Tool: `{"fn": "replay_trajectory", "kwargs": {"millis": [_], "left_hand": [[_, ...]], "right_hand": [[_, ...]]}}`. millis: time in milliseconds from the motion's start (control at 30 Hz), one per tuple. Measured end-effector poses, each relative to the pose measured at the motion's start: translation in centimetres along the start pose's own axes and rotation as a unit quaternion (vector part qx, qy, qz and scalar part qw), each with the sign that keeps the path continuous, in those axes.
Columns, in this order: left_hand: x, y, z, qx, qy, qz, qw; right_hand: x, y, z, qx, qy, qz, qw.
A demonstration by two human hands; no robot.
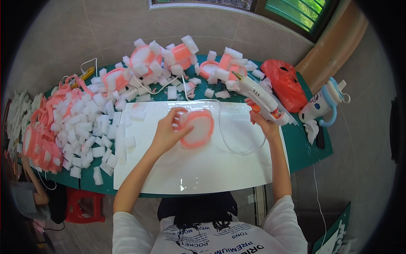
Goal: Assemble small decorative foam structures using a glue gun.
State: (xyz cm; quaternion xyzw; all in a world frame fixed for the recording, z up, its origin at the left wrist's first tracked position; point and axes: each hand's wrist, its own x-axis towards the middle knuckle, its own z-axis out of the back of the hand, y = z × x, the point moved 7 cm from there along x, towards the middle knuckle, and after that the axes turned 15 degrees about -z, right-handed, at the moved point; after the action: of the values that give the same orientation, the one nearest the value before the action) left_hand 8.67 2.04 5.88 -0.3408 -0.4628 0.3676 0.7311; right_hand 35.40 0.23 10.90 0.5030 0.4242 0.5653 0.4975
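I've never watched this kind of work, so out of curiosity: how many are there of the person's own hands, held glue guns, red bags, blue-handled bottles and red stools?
Own hands, left hand and right hand: 2
Held glue gun: 1
Red bag: 1
Blue-handled bottle: 1
Red stool: 1
Total: 6

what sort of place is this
Probably a small craft or assembly workshop: the person's right hand holds a white glue gun, and many loose white foam blocks and similar pink pieces are heaped on a green table.
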Motion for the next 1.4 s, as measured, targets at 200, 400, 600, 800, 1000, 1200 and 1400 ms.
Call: {"fn": "replay_trajectory", "kwargs": {"millis": [200,400,600,800,1000,1200,1400], "left_hand": [[1.7,1.1,2.6,0.051,-0.108,-0.093,0.989],[0.7,2.1,2.7,0.014,-0.153,-0.08,0.985],[0.7,0.2,1.7,0.124,-0.07,-0.172,0.975],[0.2,0.1,1.3,0.192,-0.05,-0.143,0.97],[-0.5,-0.8,1.4,0.218,-0.109,-0.206,0.948],[-0.7,-1.2,1.2,0.216,-0.109,-0.225,0.944],[-0.8,-1.6,0.9,0.227,-0.102,-0.239,0.939]], "right_hand": [[1.1,-0.6,-3.2,0.038,0.057,-0.038,0.997],[0.5,-2.6,-5.0,0.053,0.084,-0.088,0.991],[-0.5,-4.0,-6.2,0.029,0.148,-0.146,0.978],[-1.0,-4.9,-6.7,0.03,0.166,-0.185,0.968],[-1.4,-5.0,-7.9,0.047,0.15,-0.181,0.971],[-1.6,-5.9,-8.0,-0.009,0.166,-0.189,0.968],[-1.6,-7.2,-7.5,-0.01,0.159,-0.213,0.964]]}}
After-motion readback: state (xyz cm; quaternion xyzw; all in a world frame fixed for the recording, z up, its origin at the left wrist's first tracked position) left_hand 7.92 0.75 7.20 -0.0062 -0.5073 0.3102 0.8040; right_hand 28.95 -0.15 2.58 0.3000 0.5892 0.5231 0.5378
